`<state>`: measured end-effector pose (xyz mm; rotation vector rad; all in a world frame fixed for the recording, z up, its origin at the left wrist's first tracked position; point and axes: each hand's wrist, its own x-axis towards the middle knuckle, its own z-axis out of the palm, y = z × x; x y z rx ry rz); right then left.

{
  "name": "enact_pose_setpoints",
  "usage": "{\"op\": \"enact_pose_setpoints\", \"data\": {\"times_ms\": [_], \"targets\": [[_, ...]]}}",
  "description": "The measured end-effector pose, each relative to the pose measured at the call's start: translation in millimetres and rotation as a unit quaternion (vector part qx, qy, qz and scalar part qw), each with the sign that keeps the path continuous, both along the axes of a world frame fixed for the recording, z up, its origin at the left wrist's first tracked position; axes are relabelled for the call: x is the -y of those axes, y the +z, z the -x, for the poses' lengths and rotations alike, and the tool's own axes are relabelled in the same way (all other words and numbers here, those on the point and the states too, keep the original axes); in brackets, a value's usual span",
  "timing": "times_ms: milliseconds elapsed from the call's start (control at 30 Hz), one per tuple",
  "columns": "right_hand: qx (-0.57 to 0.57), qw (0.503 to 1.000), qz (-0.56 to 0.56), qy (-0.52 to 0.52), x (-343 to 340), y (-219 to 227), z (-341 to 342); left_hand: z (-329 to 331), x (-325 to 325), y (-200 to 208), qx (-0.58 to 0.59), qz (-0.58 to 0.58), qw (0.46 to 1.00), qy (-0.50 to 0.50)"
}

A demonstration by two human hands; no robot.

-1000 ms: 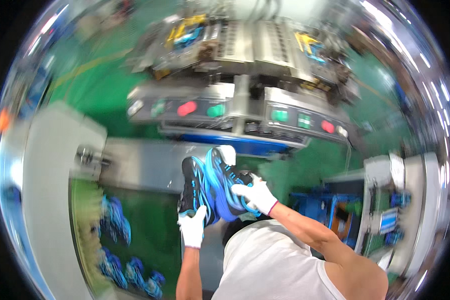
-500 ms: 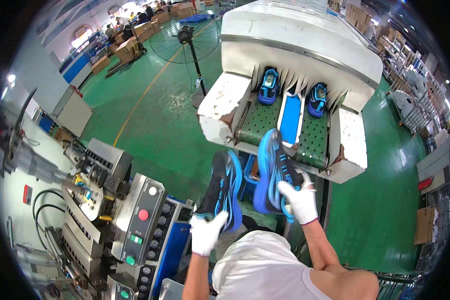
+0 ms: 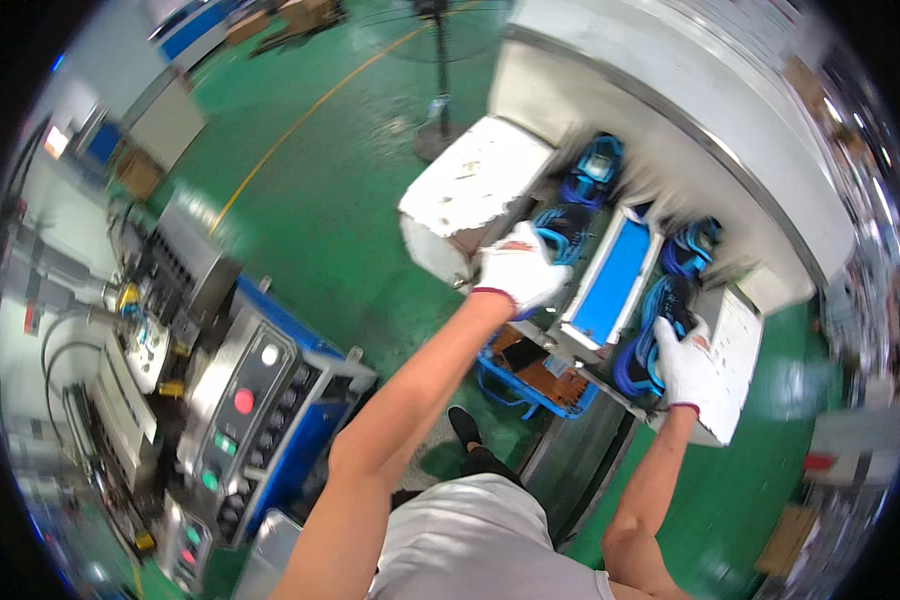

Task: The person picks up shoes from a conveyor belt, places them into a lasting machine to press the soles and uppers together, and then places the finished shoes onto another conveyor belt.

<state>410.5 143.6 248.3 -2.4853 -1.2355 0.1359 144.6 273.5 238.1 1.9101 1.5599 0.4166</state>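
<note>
Both hands wore white gloves and were on shoes at the mouth of a hooded white machine. Left hand was motion-blurred and covered the rear of the near-left shoe, black and blue; could not tell whether its fingers were pinching or only resting. Right hand lay on the near-right shoe, thumb set apart from the fingers; contact seen, closure of the grip not readable.

Shoe positions: both near shoes sat on the conveyor, 1 per lane, either side of a central strip with a bright blue top. 2 more shoes lay farther in, the far-left shoe and the far-right shoe, beside a blurred pale fringe under the hood. Near and far shoes were close together in each lane.

Surroundings: blue crate below the conveyor's near end, with brown contents. Control panel with red, white and green buttons at the person's left. Floor green, crossed by a yellow line.
</note>
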Motion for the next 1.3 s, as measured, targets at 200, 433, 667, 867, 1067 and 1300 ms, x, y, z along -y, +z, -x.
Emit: {"op": "enact_pose_setpoints", "data": {"times_ms": [200,433,667,867,1067,1300], "targets": [[-0.089,0.903,-0.345,0.242,19,27,130,68,133,-31,0.227,-0.316,0.916,0.094],[-0.527,0.614,0.183,0.559,65,-116,378,279,486,-204,0.004,0.134,0.845,0.518],[-0.046,0.583,0.327,0.742,115,-233,438,140,957,-219,-0.112,0.170,0.112,0.973],[0.267,0.523,0.338,0.736,107,-258,428,24,1046,-237,-0.077,0.228,0.044,0.970],[0.284,0.415,0.309,0.807,189,-221,520,25,1075,-279,-0.121,0.146,0.057,0.980],[0.080,0.163,0.381,0.907,455,-124,604,119,970,-227,-0.066,0.005,0.237,0.969]]}}
